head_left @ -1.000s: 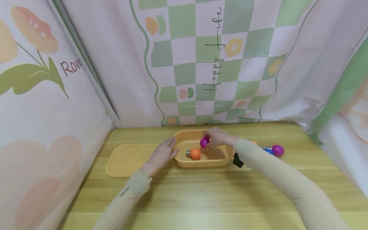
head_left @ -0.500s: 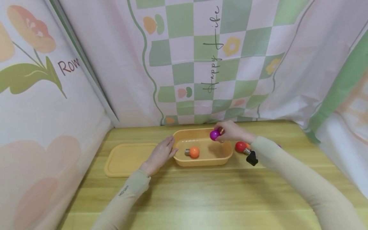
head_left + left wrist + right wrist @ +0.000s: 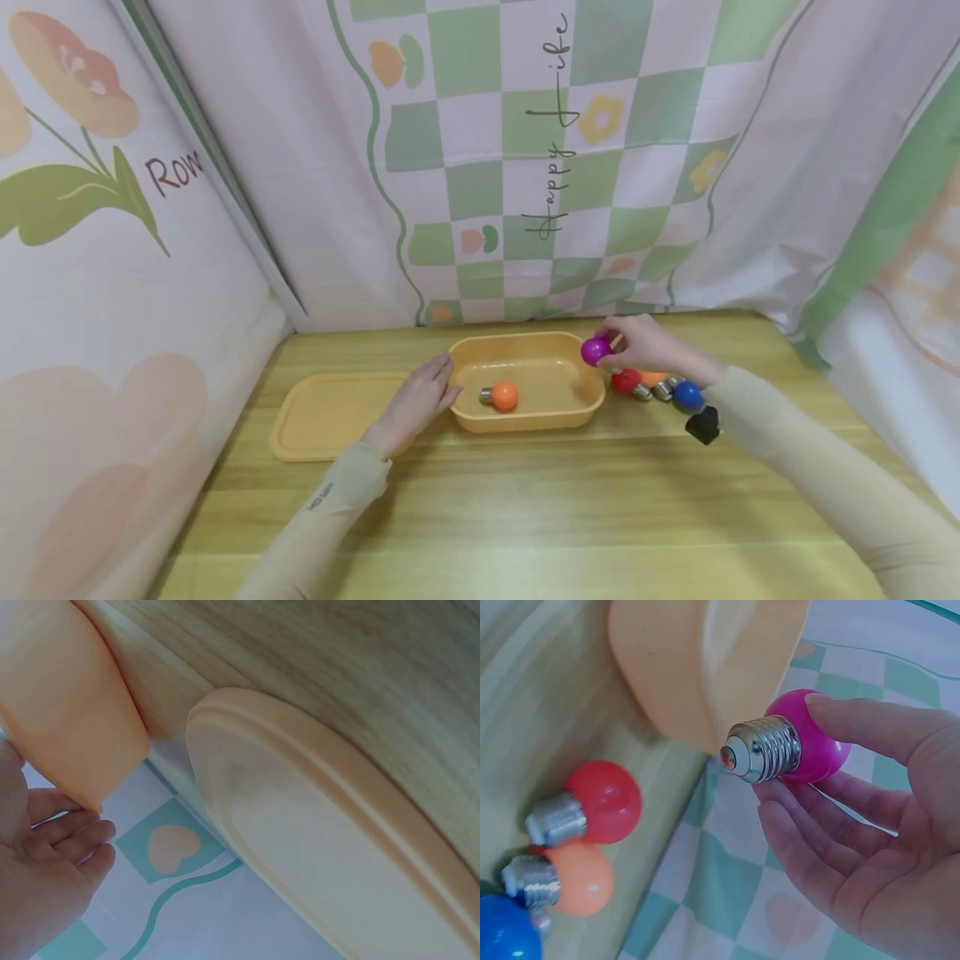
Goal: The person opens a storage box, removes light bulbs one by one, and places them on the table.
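My right hand [image 3: 643, 346] pinches a purple light bulb [image 3: 596, 351] between thumb and fingers, at the right end of a yellow-orange plastic box [image 3: 525, 422]. In the right wrist view the bulb's silver screw base [image 3: 763, 750] points away from the palm. Inside the box lies an orange light bulb [image 3: 505, 396] on its side. My left hand [image 3: 415, 402] rests with extended fingers against the box's left end. In the left wrist view the fingertips [image 3: 101, 832] touch the box's rim, and part of that hand is cut off.
Right of the box lie a red bulb [image 3: 627, 382], another orange bulb [image 3: 652, 378] and a blue bulb [image 3: 687, 396], close together. The box's flat lid [image 3: 330, 417] lies to the left, partly under the left arm. A checkered curtain [image 3: 540, 167] hangs behind the table.
My right hand has lifted the purple bulb from inside the box and moved it right, to the box's right rim. Bulbs beyond have come into sight. The left hand stays put.
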Demonstrator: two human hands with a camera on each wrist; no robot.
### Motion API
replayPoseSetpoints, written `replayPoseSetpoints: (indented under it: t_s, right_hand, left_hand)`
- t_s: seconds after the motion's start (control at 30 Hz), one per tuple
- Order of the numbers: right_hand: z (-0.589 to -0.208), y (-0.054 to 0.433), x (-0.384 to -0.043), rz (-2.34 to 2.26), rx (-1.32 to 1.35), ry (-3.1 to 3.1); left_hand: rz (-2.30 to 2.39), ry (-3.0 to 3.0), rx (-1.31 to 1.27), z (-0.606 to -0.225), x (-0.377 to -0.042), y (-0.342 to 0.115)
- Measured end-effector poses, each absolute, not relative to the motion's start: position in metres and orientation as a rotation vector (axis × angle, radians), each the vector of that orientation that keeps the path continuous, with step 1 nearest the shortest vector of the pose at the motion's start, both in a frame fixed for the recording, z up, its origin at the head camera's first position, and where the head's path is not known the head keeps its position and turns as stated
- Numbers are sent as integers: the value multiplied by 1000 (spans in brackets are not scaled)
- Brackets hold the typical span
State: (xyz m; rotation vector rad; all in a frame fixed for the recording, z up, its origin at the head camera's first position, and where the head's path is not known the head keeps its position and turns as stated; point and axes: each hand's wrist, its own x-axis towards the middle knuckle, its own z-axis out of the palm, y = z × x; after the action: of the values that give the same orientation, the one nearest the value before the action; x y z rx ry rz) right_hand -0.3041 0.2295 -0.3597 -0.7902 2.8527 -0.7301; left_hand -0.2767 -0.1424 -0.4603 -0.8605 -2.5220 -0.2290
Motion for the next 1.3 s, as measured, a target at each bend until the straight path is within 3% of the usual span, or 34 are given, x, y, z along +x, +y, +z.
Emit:
replayPoseSetpoints:
  t_s: [0.73,1.3]
  right_hand:
    - [-393,264,-268,-715,-787,2924]
    - [-418,270,-259,-542,-724,2972]
  left_hand:
    - [-281,-2568,-831,-460,-275,-142]
    - [-273,-2590,-826,-459,-275,-142]
